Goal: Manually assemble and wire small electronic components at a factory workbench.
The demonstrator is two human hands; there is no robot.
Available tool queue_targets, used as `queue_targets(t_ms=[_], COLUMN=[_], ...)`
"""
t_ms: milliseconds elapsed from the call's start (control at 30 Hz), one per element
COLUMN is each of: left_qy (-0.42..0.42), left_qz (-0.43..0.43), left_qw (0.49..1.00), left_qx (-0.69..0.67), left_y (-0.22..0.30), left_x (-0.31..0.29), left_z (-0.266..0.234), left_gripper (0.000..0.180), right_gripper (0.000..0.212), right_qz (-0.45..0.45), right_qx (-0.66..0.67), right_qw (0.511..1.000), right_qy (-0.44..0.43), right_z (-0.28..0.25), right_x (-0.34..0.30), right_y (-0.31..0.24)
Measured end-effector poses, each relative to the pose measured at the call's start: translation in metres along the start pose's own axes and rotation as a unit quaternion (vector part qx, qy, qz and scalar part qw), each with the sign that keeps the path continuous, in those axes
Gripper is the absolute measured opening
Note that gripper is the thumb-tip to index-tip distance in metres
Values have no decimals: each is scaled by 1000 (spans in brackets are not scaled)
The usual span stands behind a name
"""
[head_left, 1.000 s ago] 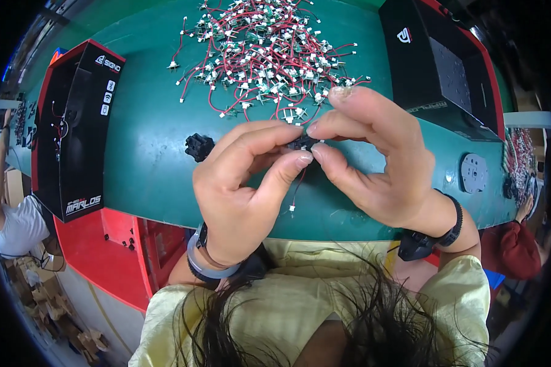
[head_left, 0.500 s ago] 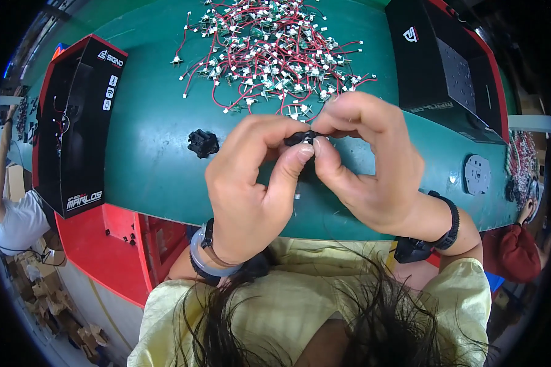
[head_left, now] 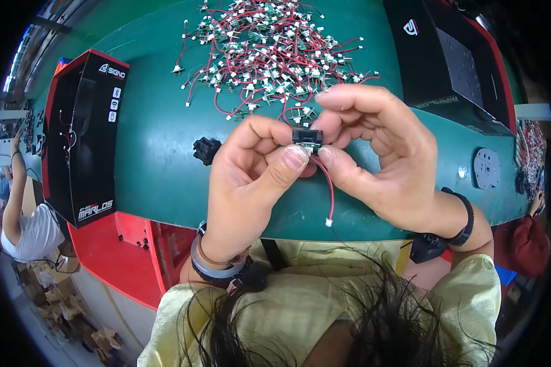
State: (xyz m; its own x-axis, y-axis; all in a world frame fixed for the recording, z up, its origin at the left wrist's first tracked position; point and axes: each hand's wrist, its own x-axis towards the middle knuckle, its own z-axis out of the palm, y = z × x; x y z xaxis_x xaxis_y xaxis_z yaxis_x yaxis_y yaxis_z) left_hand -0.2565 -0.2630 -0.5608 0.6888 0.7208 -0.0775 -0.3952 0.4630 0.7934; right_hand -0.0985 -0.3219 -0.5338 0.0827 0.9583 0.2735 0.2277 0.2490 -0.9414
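In front of my chest, a small black plastic housing (head_left: 307, 136) is pinched between both hands, with a strip of circuit board along its near edge. My left hand (head_left: 245, 183) is closed on its left end, thumb in front. Thumb and fingers of my right hand (head_left: 390, 156) grip the right end. A red wire (head_left: 332, 192) hangs from the board toward me, ending in a white connector (head_left: 329, 222). Just left of my left hand, several black plastic parts (head_left: 206, 150) lie on the green tabletop (head_left: 159, 159). My fingers hide parts of the housing.
A large heap of wired circuit boards (head_left: 269, 55) lies beyond my hands. Open black boxes stand at left (head_left: 92, 140) and right (head_left: 425, 61). A grey round plate (head_left: 487, 169) rests at right. A red bin (head_left: 113, 257) sits below the left table edge. Other people work at both sides.
The housing has turned, so its long side and board now face me. The red wire and connector have come into sight below it. My hands have spread slightly apart.
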Motion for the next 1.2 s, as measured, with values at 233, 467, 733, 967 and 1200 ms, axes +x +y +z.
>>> queue_targets(t_ms=[233,467,733,967,1200], left_qy=[33,45,80,71,72], left_qz=[32,6,48,128,109], left_qw=[997,997,982,929,952], left_qx=[60,69,162,340,278], left_y=[2,5,2,-7,-4], left_x=[0,-1,-2,-4,-2], left_z=[4,4,10,11,13], left_gripper=[24,23,23,20,18], right_gripper=[40,39,34,20,26], right_qz=[74,129,117,137,88], right_qx=[109,156,98,32,16], right_qw=[991,979,988,990,996], right_qy=[8,19,-10,-20,-8], right_z=[0,-2,-5,1,1], right_x=[2,3,3,2,-1], right_y=[1,-1,4,4,8])
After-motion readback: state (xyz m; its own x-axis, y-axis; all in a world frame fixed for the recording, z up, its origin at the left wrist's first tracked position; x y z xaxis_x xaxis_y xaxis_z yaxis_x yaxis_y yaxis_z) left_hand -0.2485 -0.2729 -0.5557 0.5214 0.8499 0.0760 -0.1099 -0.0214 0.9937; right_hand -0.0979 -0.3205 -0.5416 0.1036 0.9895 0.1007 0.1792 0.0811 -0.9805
